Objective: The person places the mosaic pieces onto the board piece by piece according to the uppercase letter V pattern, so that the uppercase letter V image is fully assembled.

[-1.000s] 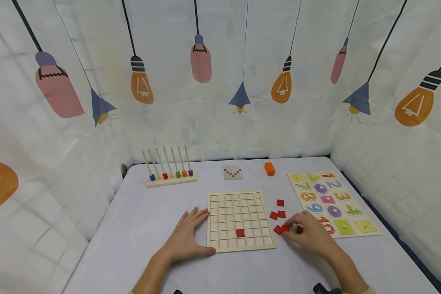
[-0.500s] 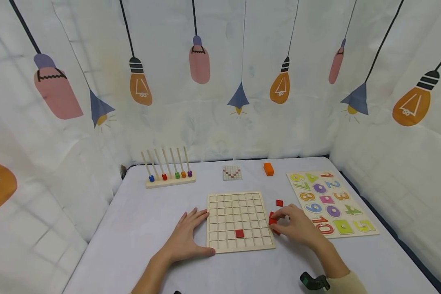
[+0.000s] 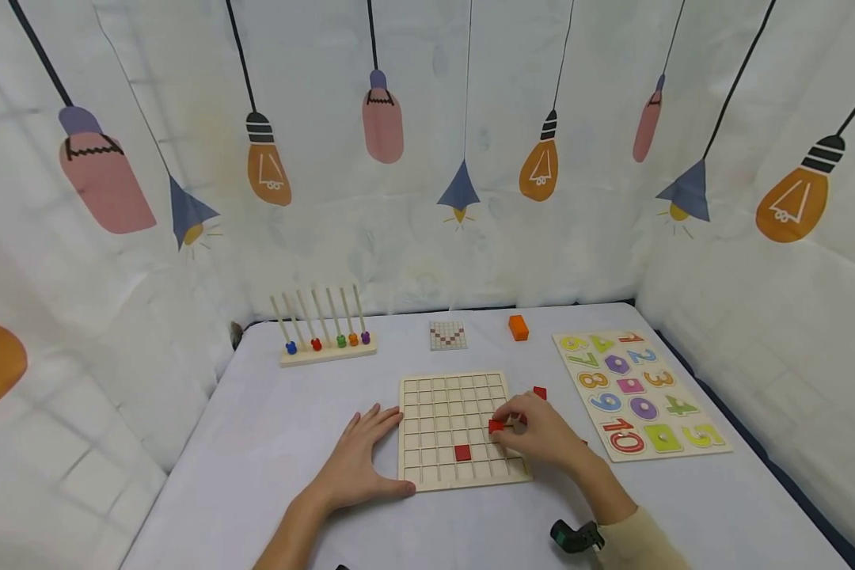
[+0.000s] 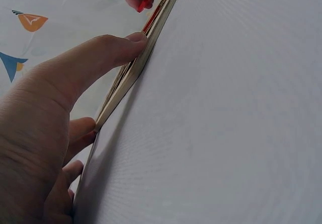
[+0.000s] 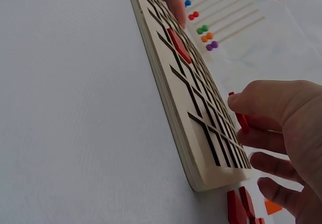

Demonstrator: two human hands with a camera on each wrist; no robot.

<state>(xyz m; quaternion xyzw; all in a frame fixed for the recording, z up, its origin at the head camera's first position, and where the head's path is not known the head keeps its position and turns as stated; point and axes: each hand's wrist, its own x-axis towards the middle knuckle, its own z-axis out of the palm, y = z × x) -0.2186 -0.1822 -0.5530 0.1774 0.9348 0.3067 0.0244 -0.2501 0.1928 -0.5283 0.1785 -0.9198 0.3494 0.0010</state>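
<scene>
Pale sheeting [image 3: 413, 245] printed with hanging lamps rises behind a white-clothed table [image 3: 271, 412]. A left hand [image 3: 359, 459], fingers extended and spread, touches the left side of a wooden grid board [image 3: 427, 408], thumb at the near corner. A right hand [image 3: 541, 427] pinches a red tile [image 3: 495, 425] between thumb and fingertips over the board's right part; a second red tile [image 3: 463, 453] lies in a cell toward the near edge. The held tile looks light, stiff and perhaps slick, best taken by opposite edges; the board seems rigid, liable to slide unless steadied at its rim.
</scene>
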